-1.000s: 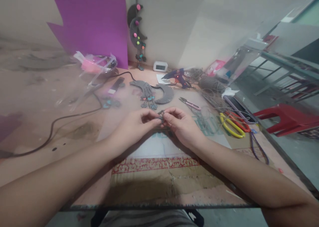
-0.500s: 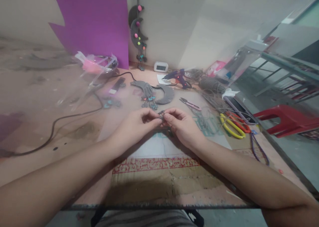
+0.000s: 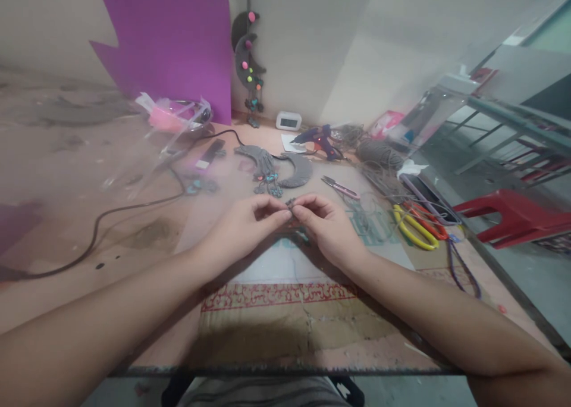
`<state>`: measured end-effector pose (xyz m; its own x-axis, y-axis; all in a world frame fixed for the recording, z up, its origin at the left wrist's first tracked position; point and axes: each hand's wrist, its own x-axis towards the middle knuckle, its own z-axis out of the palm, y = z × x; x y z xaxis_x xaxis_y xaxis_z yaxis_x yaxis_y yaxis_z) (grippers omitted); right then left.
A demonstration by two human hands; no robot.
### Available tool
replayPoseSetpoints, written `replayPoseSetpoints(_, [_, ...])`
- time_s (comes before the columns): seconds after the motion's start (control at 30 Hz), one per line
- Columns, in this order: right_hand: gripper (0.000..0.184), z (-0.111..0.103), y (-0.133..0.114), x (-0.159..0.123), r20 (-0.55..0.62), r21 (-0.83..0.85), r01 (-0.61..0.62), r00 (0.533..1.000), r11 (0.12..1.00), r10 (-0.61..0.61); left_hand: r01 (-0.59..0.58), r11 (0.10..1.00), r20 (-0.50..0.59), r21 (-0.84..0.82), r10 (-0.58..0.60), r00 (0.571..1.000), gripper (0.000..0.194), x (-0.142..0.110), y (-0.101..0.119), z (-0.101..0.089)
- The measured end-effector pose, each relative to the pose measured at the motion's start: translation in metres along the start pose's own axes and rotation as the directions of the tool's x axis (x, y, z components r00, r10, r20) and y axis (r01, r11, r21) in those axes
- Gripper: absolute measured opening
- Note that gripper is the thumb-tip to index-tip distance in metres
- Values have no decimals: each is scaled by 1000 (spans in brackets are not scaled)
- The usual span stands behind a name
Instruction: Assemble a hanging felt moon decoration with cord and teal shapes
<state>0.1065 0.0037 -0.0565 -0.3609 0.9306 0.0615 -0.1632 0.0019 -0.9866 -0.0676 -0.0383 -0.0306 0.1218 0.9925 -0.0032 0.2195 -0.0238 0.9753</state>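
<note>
Both hands meet over the middle of the work surface, fingertips almost touching. My left hand (image 3: pixel 247 222) is closed in a pinch of thumb and forefinger on a small grey piece of yarn (image 3: pixel 291 203). From the other side my right hand (image 3: pixel 332 225) pinches the same piece; most of it is hidden by the fingers. Just beyond them lies a grey yarn-wrapped crescent (image 3: pixel 298 170), beside a second crescent (image 3: pixel 254 156) with a cluster of turquoise and orange beads (image 3: pixel 270 179). Thread snips (image 3: pixel 340 187) with a pink handle lie beyond my right hand.
A glue gun (image 3: pixel 319 140) with a lit red light rests near the wall by a white digital clock (image 3: pixel 288 121). To the right are a grey yarn ball (image 3: pixel 379 152), yellow-handled scissors (image 3: pixel 414 228) and a phone (image 3: pixel 430 199). A black cord (image 3: pixel 96 231) crosses the left side.
The fingertips have shifted slightly around the small grey piece, and my right thumb and forefinger sit a little differently on it. Everything else lies as before.
</note>
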Motion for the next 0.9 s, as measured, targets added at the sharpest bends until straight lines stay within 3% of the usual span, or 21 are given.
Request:
replayPoseSetpoints(0.53, [28,-2,-1,-3,65,84,10,998,996,-15,76,993,-15,-89,-77,997,17,-2,7,2])
replayPoseSetpoints(0.77, [31,3,-5,0,8,162,-20,1000,987,19,41,986,-27,-162,-46,999,19,0,3,1])
replayPoseSetpoints(0.9, [31,-6,-9,8,-140,141,67,989,988,-47,39,996,-44,-81,-43,998,23,1,0,-2])
